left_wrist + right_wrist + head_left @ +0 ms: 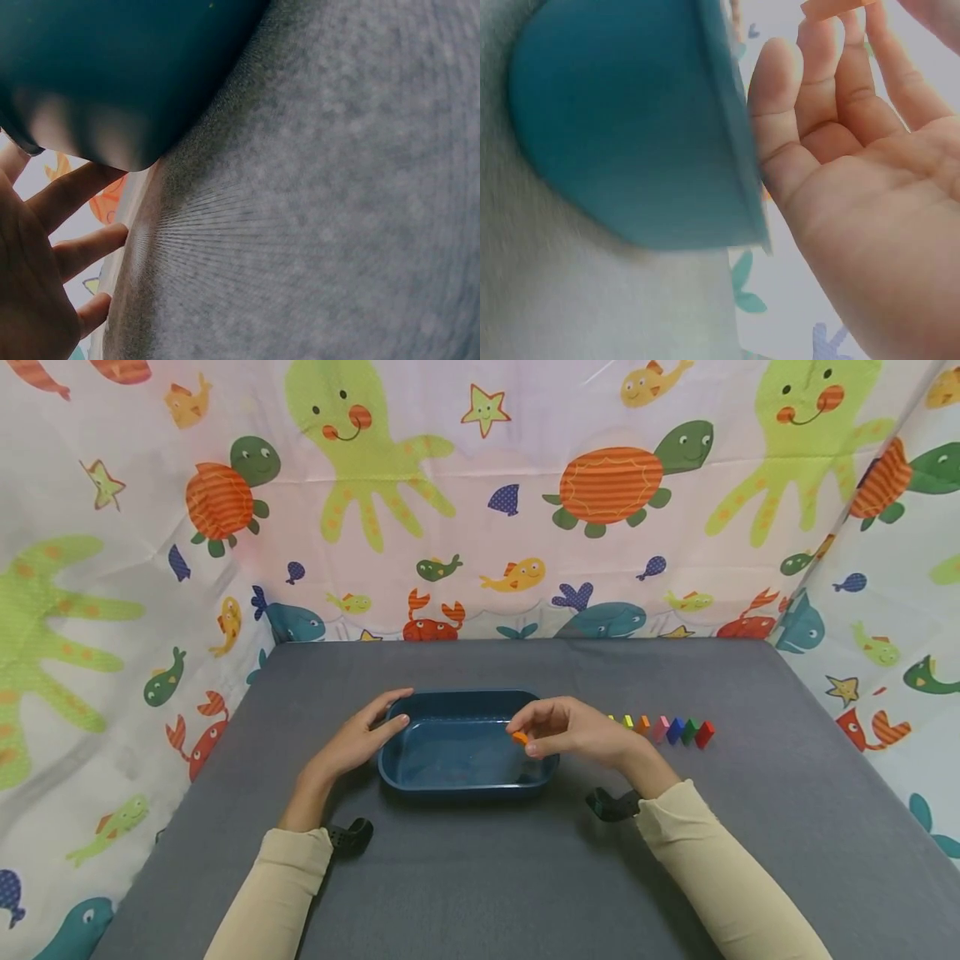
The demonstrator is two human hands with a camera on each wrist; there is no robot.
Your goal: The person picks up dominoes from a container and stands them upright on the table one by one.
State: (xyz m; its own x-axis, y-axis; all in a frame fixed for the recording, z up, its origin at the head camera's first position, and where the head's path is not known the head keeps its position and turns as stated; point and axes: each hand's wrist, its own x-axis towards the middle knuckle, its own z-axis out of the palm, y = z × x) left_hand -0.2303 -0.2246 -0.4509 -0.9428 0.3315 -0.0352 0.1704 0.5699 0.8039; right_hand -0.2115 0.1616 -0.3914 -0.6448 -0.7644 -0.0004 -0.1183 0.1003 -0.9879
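A dark blue rectangular dish [457, 792] with rounded corners sits on the grey cloth. At its left end my left hand [360, 737] rests on the rim, thumb over the edge and fingers spread along the outside. In the left wrist view the fingers [71, 255] are nearly straight beside the dish wall. My right hand [573, 731] pinches a small orange domino-like block [520, 737] between thumb and fingertips, over the right end of the dish. The same orange block [832, 7] shows at the top of the right wrist view.
To the right of the dish, partly hidden by my right hand, several coloured blocks stand in a row, among them a pink block [660, 729], a blue block [676, 731] and a red block [705, 734]. A sea-animal-print curtain [480, 527] hangs behind and at both sides.
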